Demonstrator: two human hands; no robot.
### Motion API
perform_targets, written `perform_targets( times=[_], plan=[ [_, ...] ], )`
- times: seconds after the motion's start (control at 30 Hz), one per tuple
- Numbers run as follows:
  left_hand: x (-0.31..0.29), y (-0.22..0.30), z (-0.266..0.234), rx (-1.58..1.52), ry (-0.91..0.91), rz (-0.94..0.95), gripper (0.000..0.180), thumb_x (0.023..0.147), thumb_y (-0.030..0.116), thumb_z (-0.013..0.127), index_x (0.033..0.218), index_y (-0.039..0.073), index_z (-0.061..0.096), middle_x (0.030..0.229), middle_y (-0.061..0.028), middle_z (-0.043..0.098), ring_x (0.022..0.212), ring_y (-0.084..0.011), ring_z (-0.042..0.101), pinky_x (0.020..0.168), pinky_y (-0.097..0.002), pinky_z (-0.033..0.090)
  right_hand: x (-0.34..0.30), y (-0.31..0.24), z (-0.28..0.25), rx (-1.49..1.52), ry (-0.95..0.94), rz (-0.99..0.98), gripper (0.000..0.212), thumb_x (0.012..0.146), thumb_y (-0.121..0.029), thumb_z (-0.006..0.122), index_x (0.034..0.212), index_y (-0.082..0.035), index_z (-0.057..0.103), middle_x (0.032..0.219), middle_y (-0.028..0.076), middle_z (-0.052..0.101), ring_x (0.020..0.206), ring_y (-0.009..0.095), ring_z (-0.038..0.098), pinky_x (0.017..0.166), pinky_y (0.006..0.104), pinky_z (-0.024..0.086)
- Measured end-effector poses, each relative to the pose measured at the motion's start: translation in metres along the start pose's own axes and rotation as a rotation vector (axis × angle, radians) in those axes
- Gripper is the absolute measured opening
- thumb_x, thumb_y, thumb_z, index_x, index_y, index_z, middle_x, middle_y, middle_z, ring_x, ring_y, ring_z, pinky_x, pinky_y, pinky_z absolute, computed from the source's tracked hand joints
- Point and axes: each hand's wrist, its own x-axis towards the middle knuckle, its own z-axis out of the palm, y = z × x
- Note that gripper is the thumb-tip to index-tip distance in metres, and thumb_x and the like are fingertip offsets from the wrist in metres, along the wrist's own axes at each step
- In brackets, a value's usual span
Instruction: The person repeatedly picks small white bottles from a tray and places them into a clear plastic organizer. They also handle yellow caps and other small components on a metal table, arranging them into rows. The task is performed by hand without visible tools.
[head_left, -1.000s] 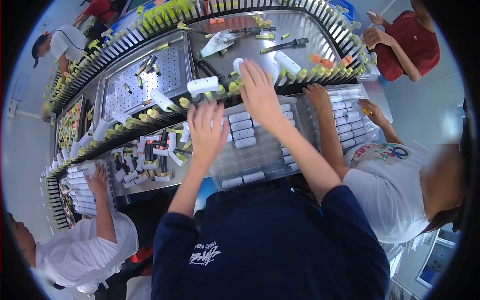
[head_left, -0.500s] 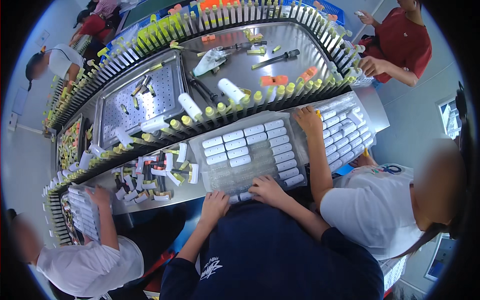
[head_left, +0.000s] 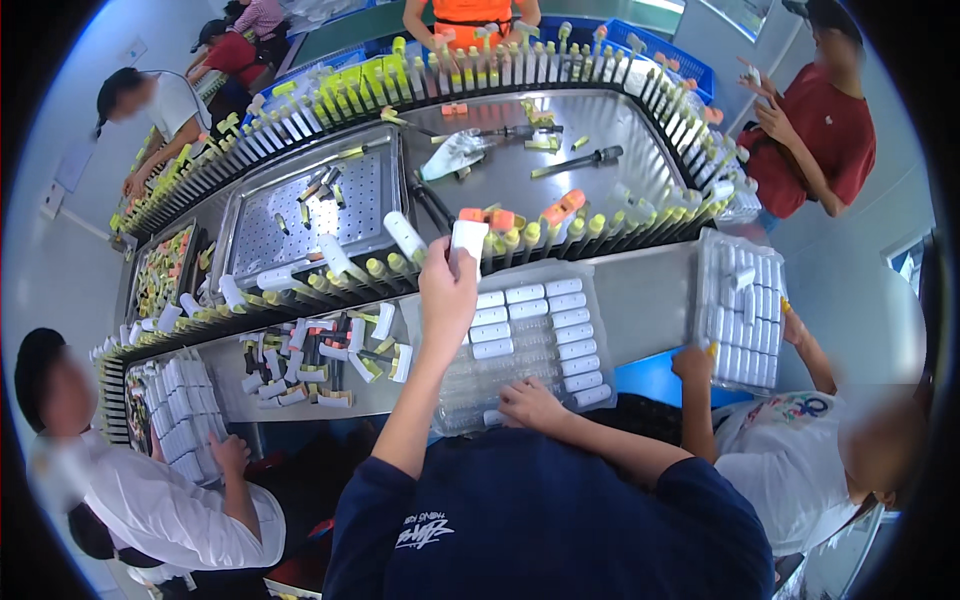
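Note:
My left hand [head_left: 447,295] reaches forward to the near row of upright pegs and is closed on a white plastic casing [head_left: 468,240]. Whether the casing touches a peg is hard to tell. Low on my clear plastic tray [head_left: 455,385], my right hand [head_left: 533,404] lies with fingers loosely spread on the near edge. Beside its fingertips is a single white casing [head_left: 492,417]. More white casings [head_left: 565,302] fill the right column and far rows of the tray; the middle slots show bare plastic.
The peg line [head_left: 560,235] curves around a steel table holding a perforated tray [head_left: 300,220], a white glove [head_left: 455,155] and black tools. Left of my tray lies a pile of assembled parts [head_left: 320,355]. Co-workers on both sides hold trays of white casings [head_left: 740,310].
My left hand has left the tray's near edge and moved forward to the pegs with a white casing. The person on my right has drawn their tray away. My right hand stays at the tray.

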Motion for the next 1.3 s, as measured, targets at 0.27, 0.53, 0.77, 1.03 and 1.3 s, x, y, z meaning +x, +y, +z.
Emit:
perform_targets(
  times=[0.27, 0.53, 0.77, 1.03, 1.3],
  plan=[
    [0.046, 0.017, -0.030, 0.194, 0.080, -0.043, 0.044, 0.099, 0.024, 0.069, 0.124, -0.010, 0.060, 0.103, -0.0336, 0.075, 0.098, -0.0484, 0.075, 0.088, -0.0526, 0.057, 0.046, 0.005, -0.091, 0.621, 0.392, 0.505, 0.045, 0.100, -0.025, 0.073, 0.134, 0.000, 0.059, 0.094, 0.018, 0.073, 0.076, 0.033, 0.070, 0.071, 0.0465, 0.056],
    [0.054, -0.052, -0.054, 1.037, 0.191, 0.162, 0.036, 0.092, 0.017, 0.072, 0.120, 0.001, 0.055, 0.108, -0.0216, 0.068, 0.089, -0.0412, 0.075, 0.077, -0.0523, 0.063, 0.172, 0.035, -0.200, 0.572, 0.782, 0.711, 0.037, 0.109, -0.020, 0.059, 0.134, 0.008, 0.058, 0.092, 0.025, 0.076, 0.085, 0.036, 0.077, 0.077, 0.0462, 0.057],
    [0.052, -0.059, -0.125, 0.919, 0.132, 0.199, 0.047, 0.086, 0.019, 0.082, 0.120, 0.005, 0.052, 0.112, -0.0173, 0.063, 0.097, -0.0406, 0.072, 0.072, -0.0484, 0.064, 0.270, 0.013, -0.214, 0.266, 0.508, 0.634, 0.040, 0.107, -0.026, 0.060, 0.121, 0.012, 0.060, 0.097, 0.033, 0.076, 0.093, 0.051, 0.076, 0.082, 0.0555, 0.061],
    [0.023, -0.096, -0.178, 0.789, 0.598, 0.467, 0.050, 0.090, 0.010, 0.078, 0.136, -0.001, 0.062, 0.144, -0.0245, 0.061, 0.130, -0.0494, 0.058, 0.108, -0.0571, 0.047, 0.346, -0.049, -0.157, -0.224, 0.323, 0.627, 0.052, 0.103, -0.021, 0.065, 0.142, 0.010, 0.050, 0.101, 0.019, 0.077, 0.086, 0.034, 0.081, 0.067, 0.0397, 0.066],
    [-0.113, -0.186, -0.096, 0.509, -0.186, 0.298, 0.033, 0.093, 0.010, 0.070, 0.124, -0.001, 0.070, 0.127, -0.0194, 0.068, 0.124, -0.0404, 0.062, 0.107, -0.0535, 0.047, 0.345, -0.079, -0.107, -0.087, 0.487, 0.377, 0.076, 0.100, -0.018, 0.066, 0.163, 0.006, 0.033, 0.119, 0.020, 0.066, 0.081, 0.030, 0.076, 0.063, 0.0397, 0.063]
  ],
)
